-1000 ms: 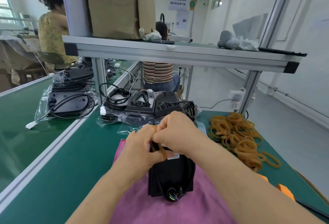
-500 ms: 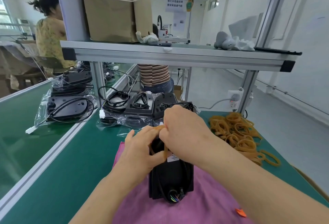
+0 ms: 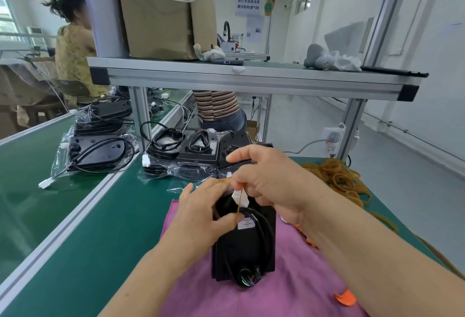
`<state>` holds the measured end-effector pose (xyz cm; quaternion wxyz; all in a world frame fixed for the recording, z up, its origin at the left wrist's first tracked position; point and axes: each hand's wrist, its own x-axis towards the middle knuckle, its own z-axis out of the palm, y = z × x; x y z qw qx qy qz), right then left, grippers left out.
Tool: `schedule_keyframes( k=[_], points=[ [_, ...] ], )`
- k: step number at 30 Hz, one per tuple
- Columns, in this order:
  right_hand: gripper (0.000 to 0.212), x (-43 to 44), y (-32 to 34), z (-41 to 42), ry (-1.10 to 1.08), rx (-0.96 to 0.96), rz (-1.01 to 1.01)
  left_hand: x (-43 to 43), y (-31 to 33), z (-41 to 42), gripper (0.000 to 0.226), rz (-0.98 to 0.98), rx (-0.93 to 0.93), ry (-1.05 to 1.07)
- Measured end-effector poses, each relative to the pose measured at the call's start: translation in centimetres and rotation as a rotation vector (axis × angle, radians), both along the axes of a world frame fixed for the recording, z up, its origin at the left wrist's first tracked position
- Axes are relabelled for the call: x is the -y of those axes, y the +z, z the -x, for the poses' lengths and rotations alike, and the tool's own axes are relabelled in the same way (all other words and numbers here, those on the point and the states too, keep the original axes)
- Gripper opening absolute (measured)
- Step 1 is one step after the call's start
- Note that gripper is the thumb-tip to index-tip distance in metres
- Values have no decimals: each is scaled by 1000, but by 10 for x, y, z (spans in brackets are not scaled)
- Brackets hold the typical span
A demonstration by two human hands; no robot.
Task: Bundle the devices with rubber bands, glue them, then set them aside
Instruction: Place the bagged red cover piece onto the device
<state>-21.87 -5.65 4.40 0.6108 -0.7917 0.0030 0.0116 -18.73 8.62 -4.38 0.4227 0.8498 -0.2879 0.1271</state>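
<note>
A black device (image 3: 242,248) with a coiled black cable and a white label lies on a pink cloth (image 3: 289,279) in front of me. My left hand (image 3: 201,213) grips its upper left side, thumb pressed on the cable. My right hand (image 3: 266,175) pinches a tan rubber band (image 3: 239,203) and stretches it upward past the white connector (image 3: 240,197) at the device's top. A heap of loose rubber bands (image 3: 337,178) lies on the green mat to the right.
Several black devices in clear bags (image 3: 191,153) lie beyond my hands, more (image 3: 95,145) on the left belt. An aluminium shelf (image 3: 251,77) with a cardboard box (image 3: 161,12) spans overhead. Orange scraps (image 3: 346,297) lie near the cloth. Two people sit behind.
My right hand has lifted up and away from the device, stretching the rubber band and uncovering the white connector. My left hand stays on the device.
</note>
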Motion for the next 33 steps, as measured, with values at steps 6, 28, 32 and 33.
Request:
schedule_keyframes(
  k=[6,28,32,33],
  points=[
    [29,39,1,19,-40,1,-187,-2,-3,2,49,47,17,-16],
    [37,86,-76,-16,-169,-365,-479,0,-3,9,49,-10,-10,-60],
    [42,83,-78,-13,-175,-323,-434,0,-3,8,49,-15,-31,-65],
    [41,84,-78,-11,-178,-303,-410,0,-4,7,49,-15,-31,-67]
  ],
)
